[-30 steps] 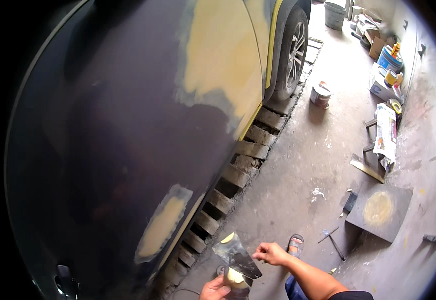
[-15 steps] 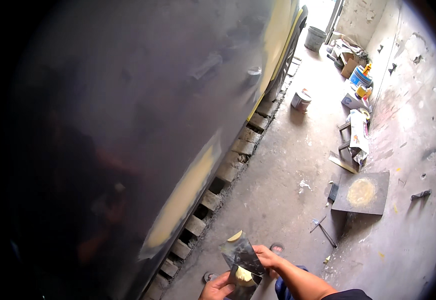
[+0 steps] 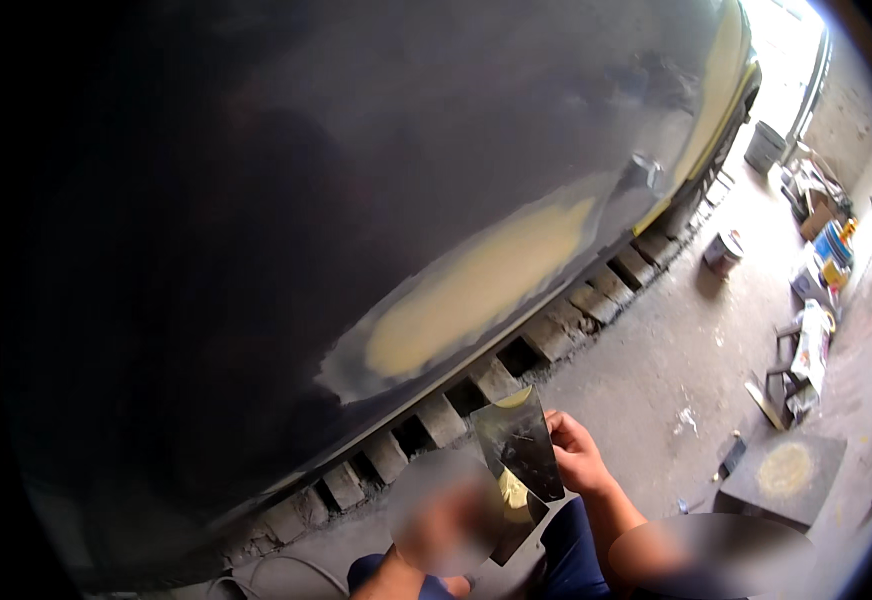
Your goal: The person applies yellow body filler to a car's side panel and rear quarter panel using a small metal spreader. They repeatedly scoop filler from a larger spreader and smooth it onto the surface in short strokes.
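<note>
Where the right hand (image 3: 576, 458) grips, head view: fingers together, clamped on the right edge of the upper dark plate (image 3: 530, 446).
Left hand (image 3: 448, 515): blurred, beside the lower dark plate (image 3: 509, 545); I cannot tell whether its fingers are clamped or apart.
Dark plates: two, at the lower middle of the view, the upper one partly over the lower, both in front of the row of blocks (image 3: 442, 420).
Pale yellow paste: two portions, one strip (image 3: 515, 399) along the upper plate's top edge, one lump (image 3: 513, 490) on the lower plate.
Car panel (image 3: 256, 210): one, dark, bearing one long beige patch (image 3: 481, 288) near its lower edge.
Floor (image 3: 646, 350): one tin (image 3: 724, 254), one grey bucket (image 3: 765, 148) beyond it.
Square board (image 3: 824, 462): one, with one round beige mark.
</note>
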{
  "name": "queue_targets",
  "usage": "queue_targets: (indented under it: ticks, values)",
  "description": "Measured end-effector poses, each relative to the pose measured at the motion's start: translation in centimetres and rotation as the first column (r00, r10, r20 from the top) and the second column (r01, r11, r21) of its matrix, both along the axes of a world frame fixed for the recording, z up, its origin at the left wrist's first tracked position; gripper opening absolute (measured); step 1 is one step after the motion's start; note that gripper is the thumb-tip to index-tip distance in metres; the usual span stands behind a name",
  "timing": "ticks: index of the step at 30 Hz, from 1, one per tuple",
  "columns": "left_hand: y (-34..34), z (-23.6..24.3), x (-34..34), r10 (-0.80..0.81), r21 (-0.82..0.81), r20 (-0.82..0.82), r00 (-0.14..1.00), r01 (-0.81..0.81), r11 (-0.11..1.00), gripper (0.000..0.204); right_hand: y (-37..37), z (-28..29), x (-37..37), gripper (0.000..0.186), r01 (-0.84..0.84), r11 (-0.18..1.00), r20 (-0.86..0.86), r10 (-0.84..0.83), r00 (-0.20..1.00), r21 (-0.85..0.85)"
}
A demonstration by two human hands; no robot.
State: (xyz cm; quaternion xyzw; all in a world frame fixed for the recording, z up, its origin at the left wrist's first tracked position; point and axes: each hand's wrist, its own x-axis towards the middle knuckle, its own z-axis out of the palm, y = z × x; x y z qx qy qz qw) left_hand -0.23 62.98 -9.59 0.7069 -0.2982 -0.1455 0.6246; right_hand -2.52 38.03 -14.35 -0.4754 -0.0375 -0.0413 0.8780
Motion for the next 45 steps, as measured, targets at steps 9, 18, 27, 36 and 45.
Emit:
queue_targets:
  ticks: [9, 18, 27, 36, 45]
  values:
    - [-0.9, -0.5, -2.4, -0.002, -0.092, -0.314, 0.95, -0.029, 0.995, 0.013, 3.1, 4.5, -0.5, 0.087, -0.367, 0.876, 0.03, 0.378, 0.926, 0.313]
    - [2.6, -1.3, -3.4, 0.204, 0.068, 0.859, 0.47, -0.499, 0.864, 0.009, 2.4, 11.5, 2.6, 0.071, 0.24, 0.887, 0.318, -0.113, 0.941, -0.395]
    - [4.6, -5.1, -5.3, 0.663, -0.237, -0.018, 0.749, -0.647, 0.724, 0.029, 3.8, 13.7, 4.3, 0.068, 0.701, -0.052, 0.702, -0.118, 0.703, -0.711]
    - [4.8, -2.1, -4.8, 0.46, -0.533, -0.411, 0.787, -0.616, 0.579, 0.042, 8.5, 16.4, 5.6, 0.072, 0.7, -0.247, 0.731, -0.055, 0.68, -0.67]
    - [5.1, -1.2, -4.9, 0.4, -0.538, -0.476, 0.783, -0.619, 0.572, 0.043, 11.6, 17.0, 7.2, 0.072, 0.767, -0.261, 0.803, -0.063, 0.593, -0.586]
